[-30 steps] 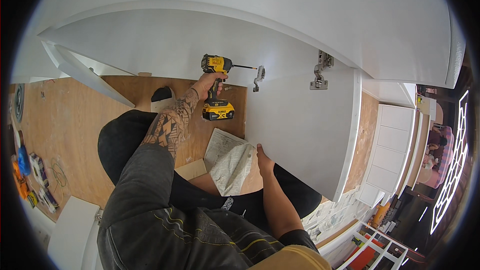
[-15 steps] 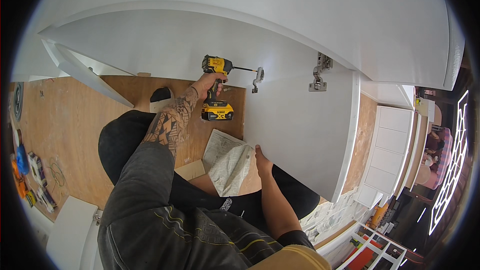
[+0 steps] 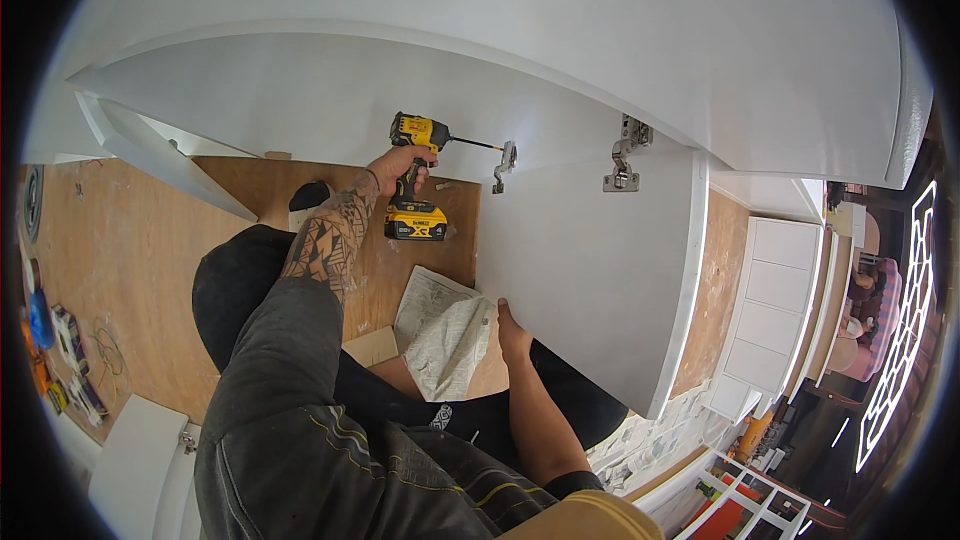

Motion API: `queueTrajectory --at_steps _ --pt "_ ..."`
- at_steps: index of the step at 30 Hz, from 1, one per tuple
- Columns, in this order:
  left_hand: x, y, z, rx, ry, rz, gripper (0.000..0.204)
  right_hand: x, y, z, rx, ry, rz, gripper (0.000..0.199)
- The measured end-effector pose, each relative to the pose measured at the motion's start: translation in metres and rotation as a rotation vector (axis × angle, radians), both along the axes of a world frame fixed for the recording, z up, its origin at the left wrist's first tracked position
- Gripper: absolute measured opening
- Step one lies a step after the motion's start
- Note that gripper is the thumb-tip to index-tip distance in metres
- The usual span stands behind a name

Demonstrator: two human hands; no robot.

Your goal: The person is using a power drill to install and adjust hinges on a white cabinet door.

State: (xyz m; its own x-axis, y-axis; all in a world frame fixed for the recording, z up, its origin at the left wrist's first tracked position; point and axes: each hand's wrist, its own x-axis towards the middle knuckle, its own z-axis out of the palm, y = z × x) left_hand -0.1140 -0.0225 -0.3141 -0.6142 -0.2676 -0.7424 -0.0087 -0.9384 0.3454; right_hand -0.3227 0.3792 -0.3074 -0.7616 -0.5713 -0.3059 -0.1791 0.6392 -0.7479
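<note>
My left hand [image 3: 400, 162] is wrapped around the grip of a yellow and black cordless drill [image 3: 418, 178], fingers clenched on the handle, with its battery base hanging toward me. The drill's long bit [image 3: 475, 143] points right and meets a metal hinge [image 3: 504, 162] fixed at the far left corner of a white cabinet door [image 3: 590, 260]. A second hinge [image 3: 624, 155] sits further right along the same far edge, where the door meets the white cabinet body [image 3: 420, 90] that arches across the far side of the view. My right hand [image 3: 511, 323] rests against the near left edge of the door, fingers flat along it and partly hidden behind the edge, so I cannot tell how firmly they grip. Just left of that hand lies a crumpled sheet of newspaper [image 3: 445, 335] on the wooden floor [image 3: 120, 260], close to my dark-trousered knee [image 3: 235, 280]. Far to the left, small coloured tools [image 3: 60, 360] lie scattered on the floor, and a white panel [image 3: 135, 465] lies near me at the lower left.
</note>
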Motion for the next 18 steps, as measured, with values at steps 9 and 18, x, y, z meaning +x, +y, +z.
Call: queueTrajectory --at_steps 9,18 --pt "0.002 -0.004 -0.008 -0.002 0.034 -0.011 0.015 0.001 0.001 -0.002 -0.056 -0.001 0.007 0.013" --pt "0.001 -0.005 -0.008 -0.071 0.006 -0.009 0.016 0.006 -0.004 0.006 -0.100 0.025 0.061 0.014"
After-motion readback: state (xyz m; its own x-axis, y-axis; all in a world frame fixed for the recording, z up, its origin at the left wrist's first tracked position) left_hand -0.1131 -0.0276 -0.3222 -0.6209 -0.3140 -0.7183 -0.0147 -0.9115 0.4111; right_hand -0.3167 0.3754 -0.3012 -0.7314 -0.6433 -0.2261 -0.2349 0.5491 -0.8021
